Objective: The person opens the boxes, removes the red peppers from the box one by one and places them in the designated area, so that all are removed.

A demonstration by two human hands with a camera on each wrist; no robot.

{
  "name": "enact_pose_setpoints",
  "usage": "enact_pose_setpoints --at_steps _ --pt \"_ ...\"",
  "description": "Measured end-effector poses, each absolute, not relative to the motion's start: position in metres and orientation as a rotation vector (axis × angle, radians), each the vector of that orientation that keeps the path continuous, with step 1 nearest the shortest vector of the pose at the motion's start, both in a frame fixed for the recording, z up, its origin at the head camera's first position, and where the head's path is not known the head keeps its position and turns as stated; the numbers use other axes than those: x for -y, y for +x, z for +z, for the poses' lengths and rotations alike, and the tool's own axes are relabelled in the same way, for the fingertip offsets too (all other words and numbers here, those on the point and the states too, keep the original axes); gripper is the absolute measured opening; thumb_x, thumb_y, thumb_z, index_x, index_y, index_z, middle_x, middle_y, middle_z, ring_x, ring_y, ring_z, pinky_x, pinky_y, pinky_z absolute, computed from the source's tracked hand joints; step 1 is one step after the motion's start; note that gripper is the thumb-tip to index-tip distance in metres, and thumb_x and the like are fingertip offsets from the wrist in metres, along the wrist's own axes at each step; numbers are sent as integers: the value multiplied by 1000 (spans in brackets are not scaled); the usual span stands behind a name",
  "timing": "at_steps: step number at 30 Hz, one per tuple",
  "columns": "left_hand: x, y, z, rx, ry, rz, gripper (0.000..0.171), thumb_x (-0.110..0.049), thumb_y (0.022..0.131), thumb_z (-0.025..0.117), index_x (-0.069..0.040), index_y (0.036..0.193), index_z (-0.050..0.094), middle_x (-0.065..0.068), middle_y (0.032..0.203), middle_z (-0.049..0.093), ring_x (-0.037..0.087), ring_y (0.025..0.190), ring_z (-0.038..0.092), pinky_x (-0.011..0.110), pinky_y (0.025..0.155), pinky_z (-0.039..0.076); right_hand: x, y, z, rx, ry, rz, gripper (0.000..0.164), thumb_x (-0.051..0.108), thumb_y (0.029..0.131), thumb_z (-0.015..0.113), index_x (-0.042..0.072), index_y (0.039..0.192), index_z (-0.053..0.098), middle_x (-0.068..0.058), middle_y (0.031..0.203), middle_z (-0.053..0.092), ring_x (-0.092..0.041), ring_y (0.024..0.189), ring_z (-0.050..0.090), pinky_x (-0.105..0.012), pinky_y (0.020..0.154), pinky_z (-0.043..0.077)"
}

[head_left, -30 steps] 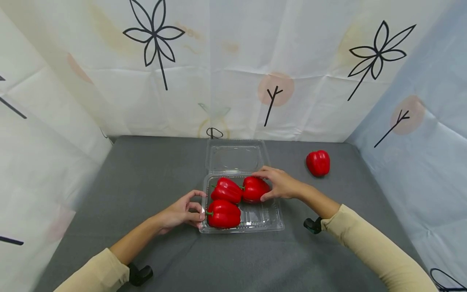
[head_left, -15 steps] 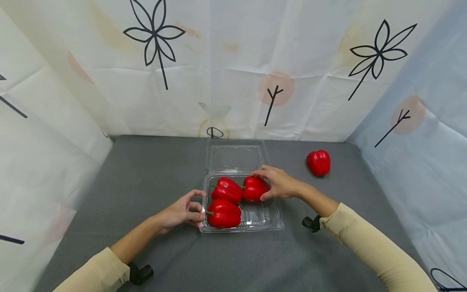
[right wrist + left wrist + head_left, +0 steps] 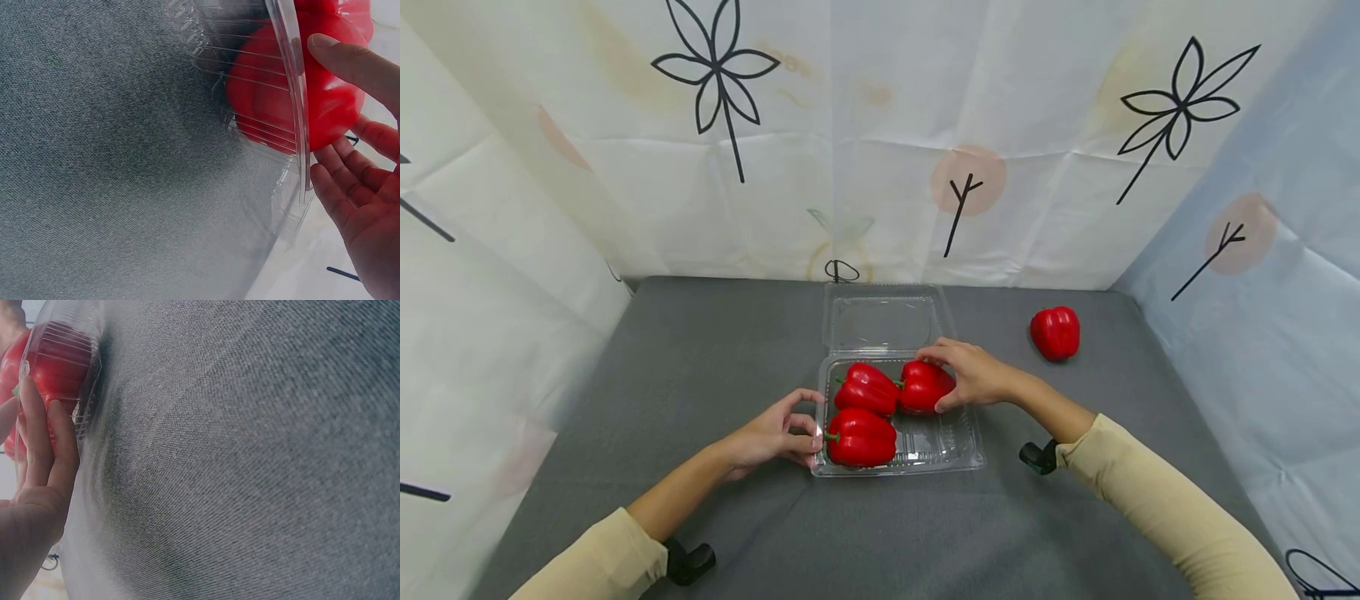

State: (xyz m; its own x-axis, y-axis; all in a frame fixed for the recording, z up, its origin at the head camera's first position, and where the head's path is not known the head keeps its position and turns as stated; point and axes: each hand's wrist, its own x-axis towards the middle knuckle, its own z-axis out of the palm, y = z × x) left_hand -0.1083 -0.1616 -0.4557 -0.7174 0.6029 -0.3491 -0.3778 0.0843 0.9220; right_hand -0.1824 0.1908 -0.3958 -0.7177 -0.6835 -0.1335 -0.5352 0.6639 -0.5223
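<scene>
A clear plastic clamshell container (image 3: 936,446) lies with its lid (image 3: 883,323) folded back. Inside it sit three red bell peppers: one at back left (image 3: 865,390), one at front left (image 3: 861,437), one at back right (image 3: 920,388). My right hand (image 3: 976,377) has its thumb and fingers round the back-right pepper. In the right wrist view, that pepper (image 3: 328,94) rests partly behind the ribbed wall. My left hand (image 3: 773,433) holds the container's left rim. The left wrist view shows its fingers (image 3: 37,440) along the outer wall, beside a pepper.
Another red bell pepper (image 3: 1056,333) stands at the back right of the grey table (image 3: 737,333), outside the container. White printed cloth (image 3: 880,167) hangs behind the table and at both sides. Black straps sit at both wrists.
The hands, the peppers and the container keep their places. Only a very slight shift of the whole head view shows.
</scene>
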Motion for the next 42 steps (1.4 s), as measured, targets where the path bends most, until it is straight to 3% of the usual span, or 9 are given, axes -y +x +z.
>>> enact_pose_setpoints --at_steps 42 --pt "159 -107 -451 -1667 242 1709 67 -5 92 69 -3 144 27 10 93 63 23 75 68 41 81 59 -196 -185 -398 -2436 -935 -962 64 19 73 81 7 131 57 -5 114 56 -24 103 53 -35 80 54"
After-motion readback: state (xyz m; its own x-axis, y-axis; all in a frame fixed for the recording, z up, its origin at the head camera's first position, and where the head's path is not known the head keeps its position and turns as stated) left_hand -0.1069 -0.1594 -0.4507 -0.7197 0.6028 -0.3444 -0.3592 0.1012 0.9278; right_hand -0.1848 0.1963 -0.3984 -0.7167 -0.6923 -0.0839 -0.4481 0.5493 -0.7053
